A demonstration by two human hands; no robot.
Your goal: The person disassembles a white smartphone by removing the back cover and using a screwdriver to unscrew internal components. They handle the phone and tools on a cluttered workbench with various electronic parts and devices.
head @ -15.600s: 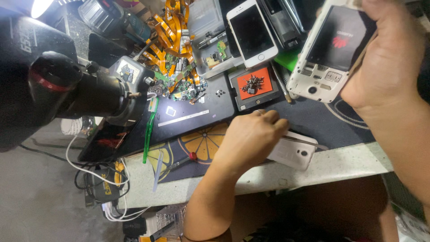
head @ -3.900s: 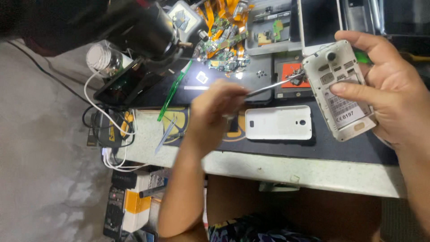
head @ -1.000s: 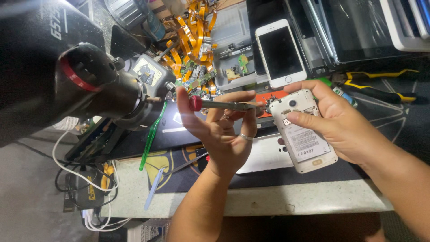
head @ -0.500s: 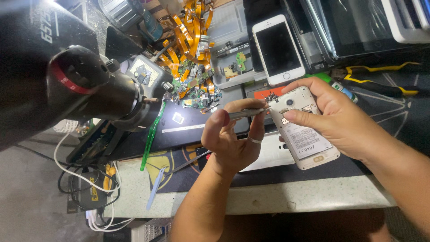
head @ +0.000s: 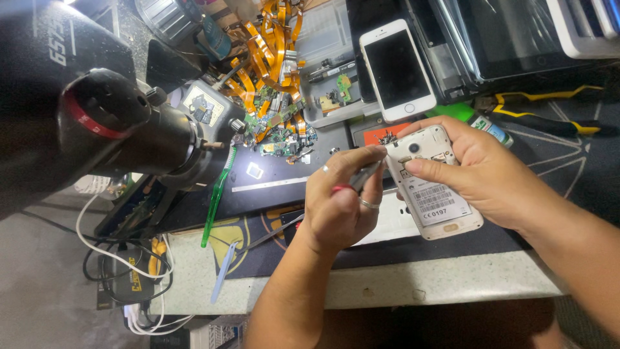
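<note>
A cluttered repair surface (head: pixel 413 284) with a pale front edge carries a dark work mat (head: pixel 568 174), and a large black microscope body (head: pixel 97 123) looms over its left side. Behind the hands lies a heap of orange flex cables (head: pixel 265 52) mixed with small green circuit boards (head: pixel 281 132). A white smartphone (head: pixel 397 68) lies face up beyond them, its dark screen upward. Yellow-handled pliers (head: pixel 542 110) rest on the mat at the right, and a green toothbrush (head: pixel 216 197) lies slanted near the microscope, with white and black cables (head: pixel 110 258) hanging off the left edge.

The right hand (head: pixel 484 174) holds a white phone with its back cover off (head: pixel 433 184), fingers wrapped over its top and side, lifted just above the mat near the front edge. The left hand (head: pixel 339 203) is closed around a thin tool with a red handle (head: pixel 352 184), a ring on one finger. The tool's metal end points at the upper left corner of the opened phone; it seems to touch there, though the fingers hide the exact contact. Under both hands a white flat piece (head: pixel 394 226) lies on the mat.
</note>
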